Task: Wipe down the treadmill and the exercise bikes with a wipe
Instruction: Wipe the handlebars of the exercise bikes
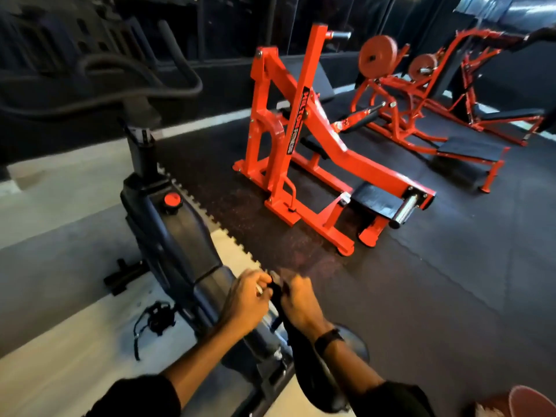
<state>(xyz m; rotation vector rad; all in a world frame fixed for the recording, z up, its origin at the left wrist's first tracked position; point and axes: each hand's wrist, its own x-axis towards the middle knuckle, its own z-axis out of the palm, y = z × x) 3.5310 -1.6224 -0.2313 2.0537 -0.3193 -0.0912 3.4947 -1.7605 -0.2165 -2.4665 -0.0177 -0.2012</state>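
A black exercise bike [171, 236] stands in front of me, with a red knob [172, 200] on its body and dark handlebars [120, 79] at the upper left. My left hand [245, 299] and my right hand [299, 299] are close together above the bike's rear frame, both curled round a dark cloth-like wipe [278, 296] that hangs down between them. A small white bit shows in the left hand's fingers. The black saddle [313, 377] lies under my right forearm, largely hidden. A dark watch sits on my right wrist.
An orange weight machine [301, 139] stands on the black rubber floor to the right of the bike. More orange machines with plates [421, 85] stand at the back right. A pedal with straps [156, 317] hangs at the bike's left over pale flooring. A shoe tip [529, 401] shows bottom right.
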